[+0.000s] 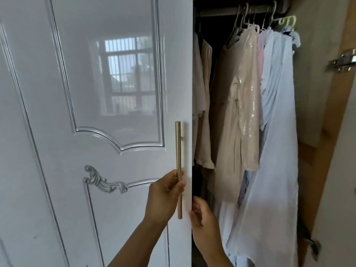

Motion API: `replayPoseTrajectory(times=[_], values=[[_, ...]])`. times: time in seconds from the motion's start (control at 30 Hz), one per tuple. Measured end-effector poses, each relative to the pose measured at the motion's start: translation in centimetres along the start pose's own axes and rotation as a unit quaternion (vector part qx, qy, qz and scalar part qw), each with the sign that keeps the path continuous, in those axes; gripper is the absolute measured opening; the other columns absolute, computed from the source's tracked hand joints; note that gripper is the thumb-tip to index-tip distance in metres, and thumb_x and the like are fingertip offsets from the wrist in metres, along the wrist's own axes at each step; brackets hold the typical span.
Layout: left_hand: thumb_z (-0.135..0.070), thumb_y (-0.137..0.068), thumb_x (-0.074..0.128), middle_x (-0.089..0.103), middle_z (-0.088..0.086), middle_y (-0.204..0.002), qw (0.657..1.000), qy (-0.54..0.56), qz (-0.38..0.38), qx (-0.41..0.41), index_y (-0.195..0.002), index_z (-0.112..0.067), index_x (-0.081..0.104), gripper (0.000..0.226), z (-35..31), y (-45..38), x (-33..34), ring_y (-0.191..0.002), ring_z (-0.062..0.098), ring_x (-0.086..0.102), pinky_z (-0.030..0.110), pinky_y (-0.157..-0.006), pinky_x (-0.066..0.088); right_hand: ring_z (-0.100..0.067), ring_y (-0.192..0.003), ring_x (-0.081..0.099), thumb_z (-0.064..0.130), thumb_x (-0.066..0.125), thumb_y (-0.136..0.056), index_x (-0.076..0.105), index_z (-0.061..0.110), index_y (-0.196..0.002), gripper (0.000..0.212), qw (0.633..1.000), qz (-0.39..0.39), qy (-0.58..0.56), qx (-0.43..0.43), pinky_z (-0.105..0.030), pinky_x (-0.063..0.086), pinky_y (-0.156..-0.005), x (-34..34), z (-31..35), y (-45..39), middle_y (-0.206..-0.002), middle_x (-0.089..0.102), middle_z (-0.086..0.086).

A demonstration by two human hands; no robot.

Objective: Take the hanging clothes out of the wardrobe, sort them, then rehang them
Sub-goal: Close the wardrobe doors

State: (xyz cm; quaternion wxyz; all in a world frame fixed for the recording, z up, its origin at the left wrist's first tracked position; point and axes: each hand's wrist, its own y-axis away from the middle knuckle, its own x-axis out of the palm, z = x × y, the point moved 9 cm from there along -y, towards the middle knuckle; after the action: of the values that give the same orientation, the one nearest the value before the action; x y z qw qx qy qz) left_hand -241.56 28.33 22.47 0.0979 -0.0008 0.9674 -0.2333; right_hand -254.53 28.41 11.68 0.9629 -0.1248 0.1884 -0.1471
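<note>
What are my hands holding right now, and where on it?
The left hand grips the door handle near its lower part. The right hand holds the door edge, fingers curled round it.

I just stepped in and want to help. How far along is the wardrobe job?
Barely started. Done: right side stands open. In hand: left hand grips the gold handle of the white door; right hand at its edge. Left: all clothes hang on the rail, unsorted.
</note>
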Motion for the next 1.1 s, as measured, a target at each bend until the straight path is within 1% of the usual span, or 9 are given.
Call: replayPoseTrajectory(times=[0.23,0.37,0.53,0.67,0.77,0.83,0.93,1.03,1.1], values=[[-0.010,-0.091,0.059,0.068,-0.002,-0.079,1.000,-0.018,0.004,0.007,-0.093,-0.039,0.061,0.030,0.6,-1.6,1.0,-0.077,0.016,0.065,0.041,-0.085,0.055,0.002,-0.107,0.047,0.022,0.057,-0.092,0.038,0.038,-0.125,0.041,0.995,-0.058,0.075,0.039,-0.007,0.027,-0.092,-5.2,-2.0,5.1,-0.116,0.044,0.024],[-0.011,-0.091,0.058,0.068,-0.006,-0.085,0.998,-0.052,0.002,0.021,-0.105,-0.027,0.062,0.022,0.8,-1.6,0.9,-0.083,0.013,0.066,0.035,-0.085,0.053,0.001,-0.107,0.049,0.019,0.059,-0.091,0.046,0.026,-0.130,0.043,0.987,-0.112,0.104,0.047,-0.008,0.029,-0.092,-9.0,-2.7,8.4,-0.119,0.053,0.014],[-0.018,-0.090,0.059,0.052,0.005,-0.132,0.988,-0.130,-0.039,0.071,-0.137,-0.014,0.045,0.049,0.1,1.5,1.5,-0.122,0.023,0.049,0.038,-0.096,0.043,-0.001,-0.100,0.054,0.015,0.065,-0.086,0.056,0.024,-0.119,0.035,0.961,-0.240,0.134,0.029,-0.006,0.033,-0.087,-15.1,-0.6,13.6,-0.113,0.060,0.009],[-0.016,-0.089,0.062,0.034,0.012,-0.146,0.991,-0.115,-0.007,0.066,-0.137,-0.011,0.045,0.052,-0.2,4.3,4.1,-0.136,0.029,0.032,0.044,-0.107,0.034,-0.003,-0.089,0.058,0.016,0.069,-0.081,0.061,0.024,-0.107,0.028,0.884,-0.417,0.208,-0.043,0.000,0.036,-0.082,-21.1,4.4,20.5,-0.099,0.064,0.006],[-0.016,-0.088,0.062,0.035,0.010,-0.145,0.992,-0.091,0.060,0.055,-0.136,-0.009,0.045,0.051,-0.8,6.4,6.9,-0.132,0.027,0.036,0.043,-0.106,0.037,-0.014,-0.090,0.058,0.009,0.071,-0.081,0.061,0.024,-0.103,0.029,0.817,-0.528,0.223,-0.067,-0.023,0.045,-0.082,-24.8,7.8,26.1,-0.096,0.061,0.006],[-0.013,-0.089,0.061,0.037,0.010,-0.143,0.990,-0.077,0.099,0.060,-0.135,-0.006,0.045,0.050,-2.0,8.2,8.7,-0.128,0.027,0.041,0.039,-0.106,0.037,-0.016,-0.093,0.055,0.020,0.065,-0.082,0.061,0.019,-0.106,0.025,0.777,-0.585,0.223,-0.065,-0.033,0.044,-0.081,-27.1,9.2,29.4,-0.099,0.057,0.005],[-0.018,-0.091,0.057,0.037,0.007,-0.142,0.985,-0.073,0.144,0.064,-0.135,-0.010,0.045,0.046,-3.6,10.4,10.7,-0.125,0.025,0.044,0.035,-0.105,0.035,-0.023,-0.110,0.045,0.027,0.060,-0.074,0.052,0.008,-0.119,0.049,0.729,-0.639,0.247,-0.010,-0.042,0.040,-0.093,-30.1,9.1,32.4,-0.114,0.051,-0.002],[-0.028,-0.091,0.056,0.039,0.002,-0.141,0.977,-0.072,0.184,0.083,-0.133,-0.020,0.044,0.044,-4.7,12.0,11.9,-0.123,0.021,0.045,0.035,-0.103,0.038,-0.021,-0.122,0.040,0.019,0.069,-0.081,0.041,0.010,-0.135,0.062,0.770,-0.594,0.226,0.049,-0.037,0.036,-0.102,-31.8,8.0,31.6,-0.131,0.048,-0.004],[-0.031,-0.091,0.056,0.039,-0.001,-0.142,0.972,-0.078,0.200,0.095,-0.132,-0.023,0.043,0.045,-5.2,12.4,12.1,-0.123,0.019,0.044,0.035,-0.102,0.040,-0.018,-0.113,0.050,0.010,0.069,-0.081,0.046,0.014,-0.130,0.054,0.822,-0.538,0.176,0.061,-0.022,0.043,-0.090,-31.8,7.2,30.1,-0.119,0.055,0.003]])
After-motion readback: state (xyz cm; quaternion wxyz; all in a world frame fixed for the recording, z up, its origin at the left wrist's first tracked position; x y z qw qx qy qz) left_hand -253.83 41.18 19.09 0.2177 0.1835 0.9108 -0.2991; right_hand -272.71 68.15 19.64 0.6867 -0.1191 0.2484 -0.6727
